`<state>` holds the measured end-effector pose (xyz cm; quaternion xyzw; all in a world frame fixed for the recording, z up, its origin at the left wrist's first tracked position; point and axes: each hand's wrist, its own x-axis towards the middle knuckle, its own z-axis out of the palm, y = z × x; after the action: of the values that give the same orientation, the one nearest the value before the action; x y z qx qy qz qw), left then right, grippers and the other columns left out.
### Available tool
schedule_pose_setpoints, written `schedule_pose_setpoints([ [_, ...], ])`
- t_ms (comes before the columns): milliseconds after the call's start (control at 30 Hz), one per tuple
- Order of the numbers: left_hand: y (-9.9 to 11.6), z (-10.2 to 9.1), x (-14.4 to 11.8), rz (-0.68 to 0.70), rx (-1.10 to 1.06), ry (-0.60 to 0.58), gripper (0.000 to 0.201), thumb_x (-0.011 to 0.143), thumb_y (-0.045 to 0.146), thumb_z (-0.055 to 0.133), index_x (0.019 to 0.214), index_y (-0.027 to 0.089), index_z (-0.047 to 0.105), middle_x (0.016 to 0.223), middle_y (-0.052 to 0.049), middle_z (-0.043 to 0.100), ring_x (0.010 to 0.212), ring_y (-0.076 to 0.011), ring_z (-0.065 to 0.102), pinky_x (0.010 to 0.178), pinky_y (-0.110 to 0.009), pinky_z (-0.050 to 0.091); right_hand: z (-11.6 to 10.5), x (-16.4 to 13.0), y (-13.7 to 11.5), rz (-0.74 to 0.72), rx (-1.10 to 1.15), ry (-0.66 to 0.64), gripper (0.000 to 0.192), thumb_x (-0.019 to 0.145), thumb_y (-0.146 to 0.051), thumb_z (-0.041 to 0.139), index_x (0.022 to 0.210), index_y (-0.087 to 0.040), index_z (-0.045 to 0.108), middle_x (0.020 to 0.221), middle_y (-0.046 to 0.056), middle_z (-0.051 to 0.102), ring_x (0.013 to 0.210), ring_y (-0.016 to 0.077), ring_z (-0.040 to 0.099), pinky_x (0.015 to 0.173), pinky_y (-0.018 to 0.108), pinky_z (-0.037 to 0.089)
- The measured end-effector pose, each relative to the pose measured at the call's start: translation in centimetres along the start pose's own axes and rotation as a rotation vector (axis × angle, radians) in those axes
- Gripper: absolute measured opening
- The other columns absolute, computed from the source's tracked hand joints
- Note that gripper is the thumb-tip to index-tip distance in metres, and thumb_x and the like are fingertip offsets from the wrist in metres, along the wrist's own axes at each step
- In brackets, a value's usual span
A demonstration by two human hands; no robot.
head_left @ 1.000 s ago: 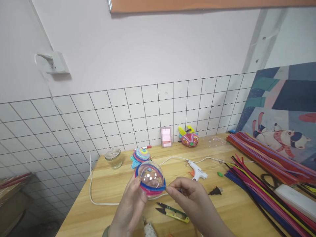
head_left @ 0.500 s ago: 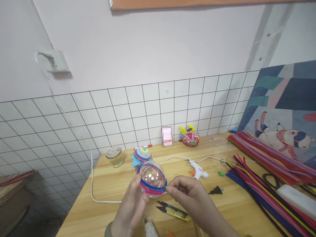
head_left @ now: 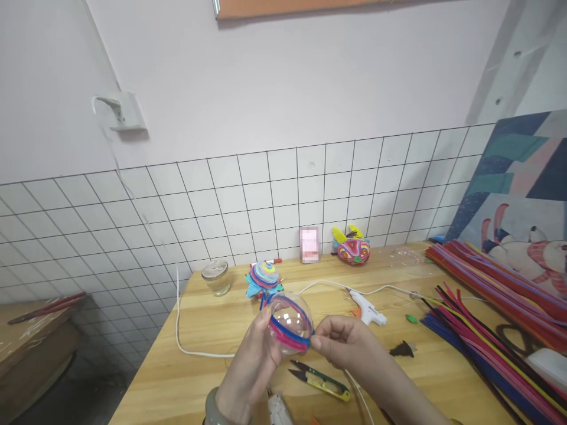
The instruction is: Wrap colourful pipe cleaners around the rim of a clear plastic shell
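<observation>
A person's two bare hands hold a clear, glossy plastic ball [head_left: 290,316] above a wooden table [head_left: 172,383], near the middle of the view. A blue strip [head_left: 290,334], soft-looking and narrow, rings the ball, with a bright pink strip [head_left: 287,343] just below it at the front. The left hand [head_left: 254,354] grips the ball from its left side, fingers curved beneath it and thumb along the edge. The right hand [head_left: 336,342] pinches the blue strip between thumb and forefinger at the ball's right edge, its other fingers curled.

Just below, on pale, grained wood, lie pointed metal snips [head_left: 321,381] with a yellow and dark handle. Beyond the right hand is a smooth white glue gun [head_left: 368,310]. Behind the ball sits a domed craft [head_left: 264,276], coiled in pastel bands; to its left stands a round glass jar [head_left: 215,278]. On the right, long fuzzy stems [head_left: 491,280] lie in red, purple, pink and blue bundles.
</observation>
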<state>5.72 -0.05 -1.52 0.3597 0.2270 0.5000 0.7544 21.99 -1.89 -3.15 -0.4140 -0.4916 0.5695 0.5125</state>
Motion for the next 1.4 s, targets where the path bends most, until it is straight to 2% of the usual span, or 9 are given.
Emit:
schedule_pose_setpoints([
  [133,-0.2,0.2,-0.1,-0.023,0.002,0.018,0.033,0.086,0.043,0.056,0.092,0.014,0.071,0.086,-0.009,0.075,0.074,-0.0201,0.067,0.067,-0.032,0.053,-0.5,0.7,1.3,-0.065,0.063,0.022,0.042,0.056,-0.046,0.085,0.066,-0.02,0.053,0.054,-0.01,0.047,0.048,0.0077,0.042,0.051,0.021,0.039],
  [267,-0.5,0.1,0.1,-0.083,-0.01,0.002,0.037,0.085,0.044,0.057,0.099,0.013,0.069,0.089,-0.012,0.076,0.076,-0.0218,0.069,0.069,-0.034,0.053,-1.1,1.1,2.2,-0.1,0.101,0.019,0.058,0.055,-0.044,0.087,0.098,-0.022,0.056,0.087,0.002,0.063,0.082,0.0182,0.062,0.073,0.032,0.05],
  [400,-0.8,-0.1,0.4,-0.15,-0.021,-0.003,0.044,0.093,0.044,0.041,0.103,0.01,0.067,0.089,-0.015,0.076,0.073,-0.0207,0.07,0.068,-0.033,0.053,-1.4,1.0,3.0,-0.114,0.091,-0.01,0.077,0.059,-0.046,0.085,0.122,-0.024,0.047,0.117,0.011,0.06,0.107,0.0262,0.059,0.088,0.04,0.048],
  [633,-0.9,0.1,0.4,-0.231,-0.014,0.014,0.053,0.097,0.043,0.027,0.102,0.01,0.067,0.085,-0.014,0.076,0.067,-0.0167,0.07,0.064,-0.028,0.053,-1.1,0.4,3.4,-0.199,0.182,-0.129,0.071,0.076,-0.04,0.075,0.133,-0.033,0.034,0.132,0.01,0.057,0.124,0.0273,0.05,0.105,0.05,0.032],
  [800,-1.1,0.4,0.3,-0.247,0.078,0.051,0.054,0.095,0.048,0.03,0.097,0.01,0.068,0.079,-0.013,0.076,0.059,-0.0168,0.069,0.059,-0.028,0.053,-0.7,0.2,3.2,-0.207,0.274,-0.178,0.064,0.081,-0.037,0.071,0.132,-0.034,0.034,0.13,0.009,0.061,0.123,0.0238,0.053,0.104,0.044,0.038],
  [900,-1.0,0.3,0.2,-0.223,0.18,0.054,0.06,0.091,0.057,0.031,0.096,0.01,0.069,0.077,-0.014,0.075,0.063,-0.0194,0.07,0.06,-0.028,0.052,-0.4,0.1,3.6,-0.202,0.319,-0.107,0.061,0.08,-0.038,0.071,0.13,-0.032,0.036,0.122,0.01,0.066,0.115,0.0252,0.06,0.097,0.043,0.045],
  [1067,-0.5,0.0,0.0,-0.191,0.249,0.014,0.069,0.086,0.067,0.026,0.118,0.017,0.06,0.096,-0.015,0.074,0.078,-0.0236,0.071,0.065,-0.033,0.052,0.0,0.0,4.1,-0.164,0.339,-0.026,0.067,0.079,-0.042,0.071,0.131,-0.028,0.031,0.12,0.011,0.068,0.112,0.0253,0.062,0.096,0.042,0.045],
  [1267,-0.7,-0.7,-0.3,-0.084,0.267,-0.028,0.059,0.087,0.051,0.049,0.136,0.02,0.044,0.117,-0.018,0.066,0.096,-0.0278,0.067,0.079,-0.041,0.05,0.8,-0.2,4.4,-0.225,0.346,0.104,0.066,0.076,-0.04,0.075,0.128,-0.03,0.036,0.117,0.009,0.07,0.111,0.0217,0.062,0.095,0.035,0.047],
  [1400,-1.0,-1.2,-0.1,-0.054,0.232,0.001,0.064,0.078,0.043,0.068,0.135,0.023,0.048,0.129,-0.017,0.059,0.104,-0.0315,0.064,0.078,-0.04,0.052,1.3,-0.2,4.8,-0.257,0.365,0.125,0.062,0.076,-0.037,0.075,0.127,-0.033,0.039,0.117,0.007,0.07,0.11,0.0204,0.063,0.092,0.033,0.049],
])
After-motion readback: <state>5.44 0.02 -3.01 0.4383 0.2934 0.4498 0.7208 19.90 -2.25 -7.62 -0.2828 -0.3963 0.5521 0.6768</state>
